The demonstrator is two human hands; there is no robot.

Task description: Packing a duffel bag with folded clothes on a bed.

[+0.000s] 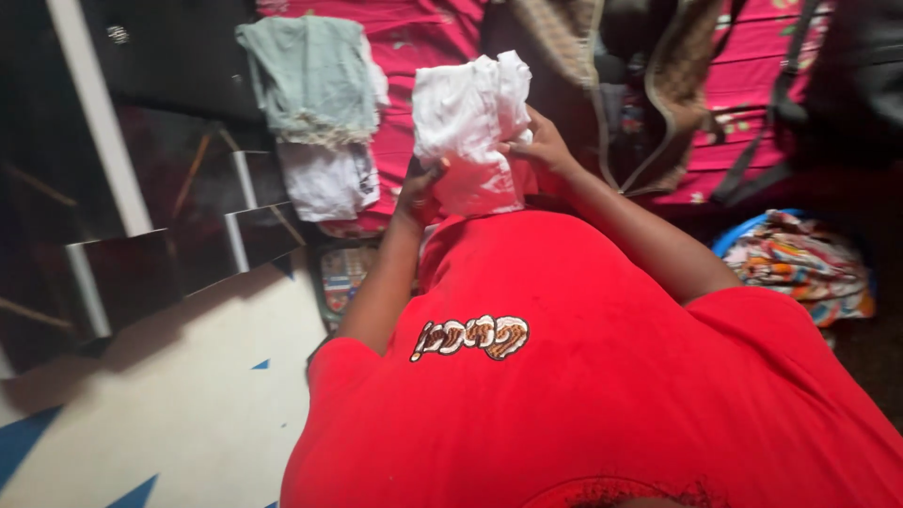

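Left hand (420, 193) and right hand (543, 143), each grip closed on white cloth (467, 122), seemingly folded, over pink bedsheet (414, 38)

A home bedroom is showing here: a bed with a pink floral sheet (414, 38) is filling the upper frame, carrying folded green and white clothes (315, 94) and an open brown fabric bag (658, 85).

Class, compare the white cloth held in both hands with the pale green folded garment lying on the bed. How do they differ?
The white cloth is held up by the left hand and right hand; the green garment lies untouched on the pink bedspread. The white cloth looks bunched; the green garment lies flatter, stacked on another white piece. Both are folded fabric.
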